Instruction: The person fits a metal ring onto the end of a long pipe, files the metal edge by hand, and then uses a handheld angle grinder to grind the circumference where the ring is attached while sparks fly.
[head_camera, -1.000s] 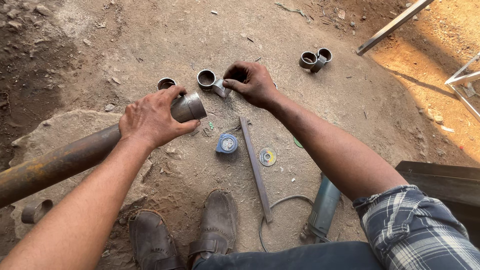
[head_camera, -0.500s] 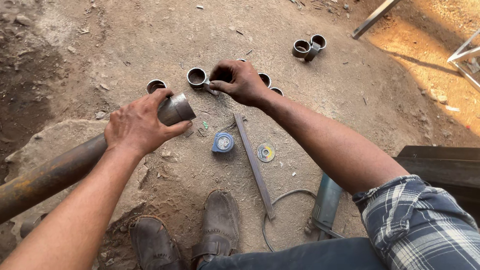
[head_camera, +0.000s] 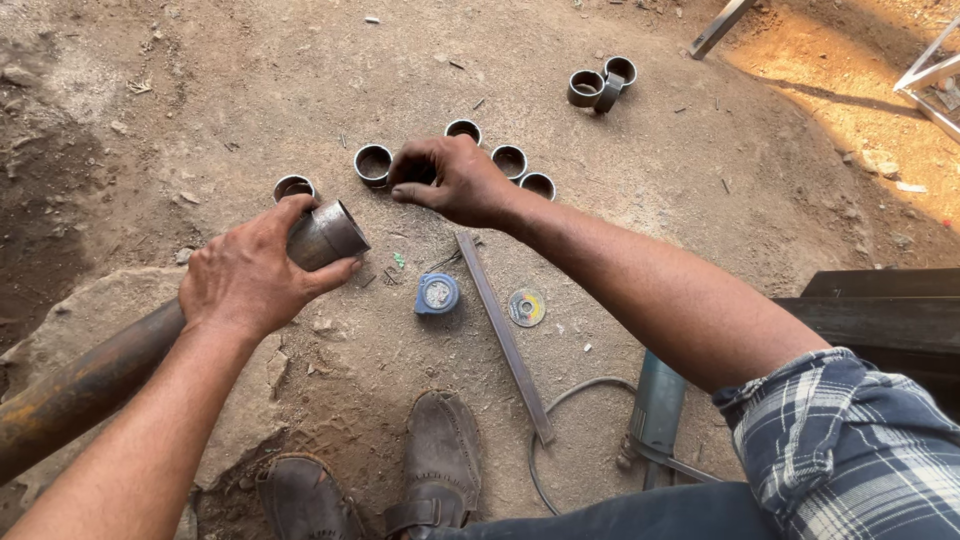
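My left hand (head_camera: 250, 280) grips the open end of a long rusty steel pipe (head_camera: 90, 375) that lies across a flat stone (head_camera: 255, 385) and runs off to the lower left. My right hand (head_camera: 455, 182) reaches forward over the dirt, fingers closed on a short steel pipe ring (head_camera: 416, 172) in a row of similar rings. One ring (head_camera: 373, 163) stands just left of that hand, another ring (head_camera: 293, 187) lies near the pipe's mouth, and three rings (head_camera: 509, 160) sit to the hand's right.
A blue tape measure (head_camera: 437, 293), a cutting disc (head_camera: 526, 307) and a flat steel bar (head_camera: 505, 335) lie between my arms. An angle grinder (head_camera: 655, 405) with its cable lies by my right knee. More rings (head_camera: 600, 82) sit farther off. My shoes (head_camera: 440, 460) are below.
My right hand has slid slightly left along the row, uncovering rings on its right. My left hand keeps its hold on the pipe end.
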